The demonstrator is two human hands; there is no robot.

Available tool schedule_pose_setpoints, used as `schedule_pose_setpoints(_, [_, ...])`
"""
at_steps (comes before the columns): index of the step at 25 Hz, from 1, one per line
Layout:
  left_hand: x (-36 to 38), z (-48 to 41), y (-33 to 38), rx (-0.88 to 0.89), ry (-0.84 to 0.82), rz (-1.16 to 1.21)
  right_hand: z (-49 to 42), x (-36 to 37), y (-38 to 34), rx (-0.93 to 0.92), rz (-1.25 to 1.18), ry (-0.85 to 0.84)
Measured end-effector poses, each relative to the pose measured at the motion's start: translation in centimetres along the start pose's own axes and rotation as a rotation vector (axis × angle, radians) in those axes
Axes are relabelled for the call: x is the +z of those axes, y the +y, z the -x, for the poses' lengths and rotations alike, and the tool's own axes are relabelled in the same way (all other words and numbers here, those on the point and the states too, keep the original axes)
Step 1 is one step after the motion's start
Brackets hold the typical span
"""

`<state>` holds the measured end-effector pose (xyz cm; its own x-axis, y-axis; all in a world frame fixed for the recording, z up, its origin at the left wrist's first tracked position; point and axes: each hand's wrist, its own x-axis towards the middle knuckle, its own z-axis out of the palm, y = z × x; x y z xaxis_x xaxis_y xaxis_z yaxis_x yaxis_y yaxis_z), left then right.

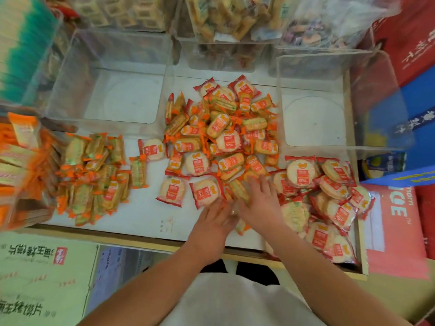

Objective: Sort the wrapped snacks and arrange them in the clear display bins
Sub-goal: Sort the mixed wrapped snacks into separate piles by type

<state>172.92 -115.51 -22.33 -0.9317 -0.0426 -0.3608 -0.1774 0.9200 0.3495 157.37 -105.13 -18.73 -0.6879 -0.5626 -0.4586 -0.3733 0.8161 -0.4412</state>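
Observation:
A mixed heap of wrapped snacks (pixel 223 135) lies in the middle of the white shelf (pixel 146 215). Orange-wrapped cracker packs (pixel 94 175) form a pile at the left; round rice crackers in red wrappers (pixel 327 201) pile at the right. My left hand (pixel 211 220) and right hand (pixel 259 201) meet at the heap's near edge, fingers spread flat over packets. A round red pack (pixel 204 191) lies by my left fingertips. Motion blur hides whether either hand holds anything. Two clear bins stand behind with nothing in them, the left bin (pixel 70 95) and the right bin (pixel 376 102).
More clear bins (pixel 230 22) filled with snacks stand at the back. Red and blue cartons (pixel 404 67) crowd the right side. A stacked bin of orange packs (pixel 21 161) sits at the left edge. Cardboard boxes (pixel 42 278) stand below the shelf.

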Motion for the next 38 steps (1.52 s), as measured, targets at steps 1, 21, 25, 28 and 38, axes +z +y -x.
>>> schedule_pose_setpoints(1, [0.3, 0.6, -0.7, 0.010, -0.021, -0.037, -0.5, 0.7, -0.4, 0.045, 0.056, -0.001])
schedule_pose_setpoints(21, [-1.2, 5.9, -8.7, -0.228, 0.218, 0.163, 2.3, 5.0, 1.3, 0.338, -0.035, 0.120])
schedule_pose_setpoints(25, [-1.2, 4.3, -8.2, -0.272, 0.088, 0.121, 1.7, 4.4, 1.6, 0.310, -0.014, 0.056])
schedule_pose_setpoints(28, [-1.1, 4.7, -8.5, -0.263, 0.079, 0.099, 2.1, 4.6, 1.8, 0.253, -0.002, 0.016])
schedule_pose_setpoints(38, [-2.8, 8.8, -7.9, -0.438, 0.156, 0.585, 3.1, 2.3, 1.0, 0.096, 0.003, 0.110])
